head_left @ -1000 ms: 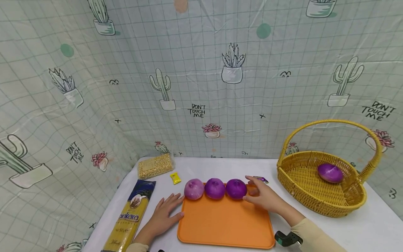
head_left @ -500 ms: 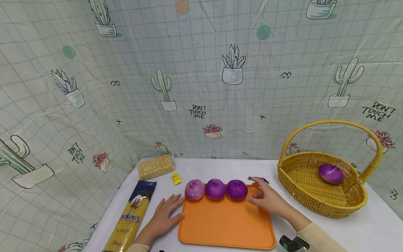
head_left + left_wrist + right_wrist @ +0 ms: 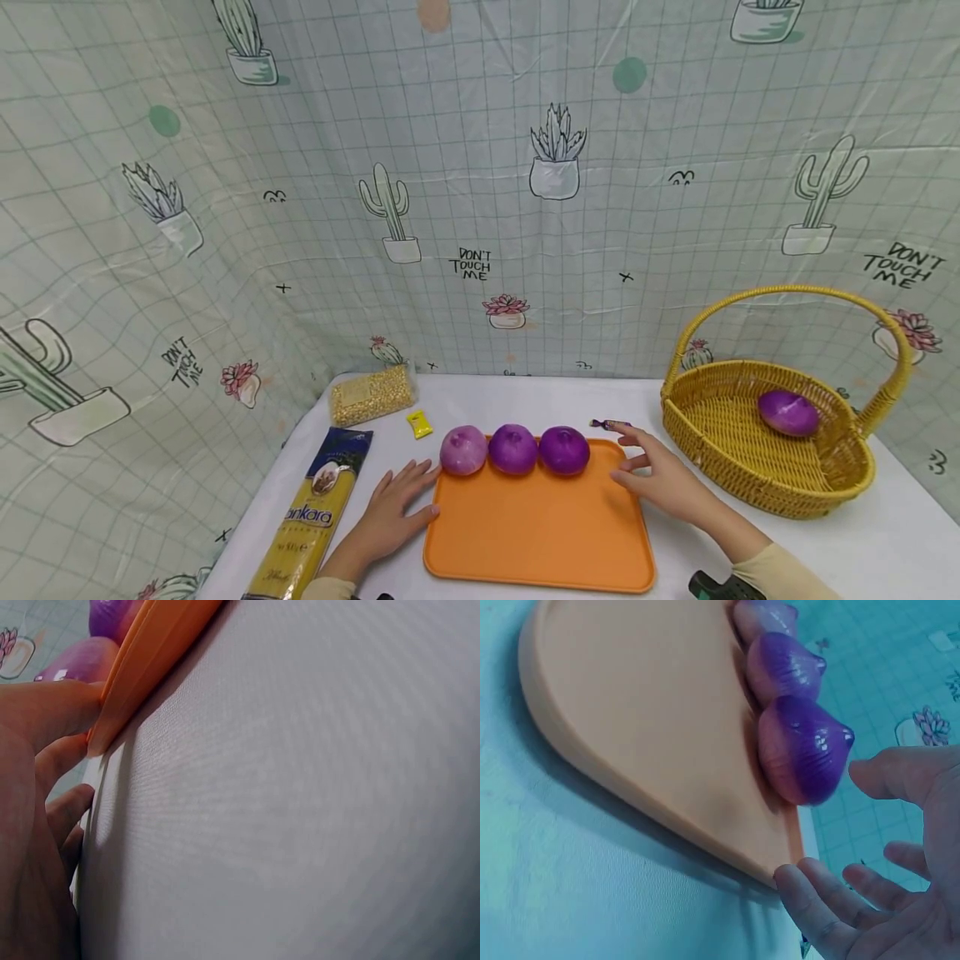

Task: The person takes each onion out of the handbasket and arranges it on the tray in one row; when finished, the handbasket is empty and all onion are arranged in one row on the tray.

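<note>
Three purple onions stand in a row along the far edge of an orange tray (image 3: pixel 536 537): a pale onion (image 3: pixel 462 451) at left, a middle onion (image 3: pixel 513 451) and a darker onion (image 3: pixel 564 452). My left hand (image 3: pixel 392 512) rests at the tray's left side, fingers loosely spread, with thumb and index fingertips right at the rim. My right hand (image 3: pixel 666 483) is at the tray's right edge, fingers apart and holding nothing. In the right wrist view a gap shows between its thumb and the dark onion (image 3: pixel 802 750).
A yellow wicker basket (image 3: pixel 750 492) with a tall handle stands at right, with another purple onion (image 3: pixel 787 413) inside. A purple-wrapped candy (image 3: pixel 602 423) lies behind the tray. At left are a yellow packet (image 3: pixel 419 424), a bag of corn kernels (image 3: pixel 372 397) and a pasta pack (image 3: pixel 307 525).
My right hand has moved to the right, away from the darker onion, uncovering the tray's far right corner. The left hand and the onions stay in place.
</note>
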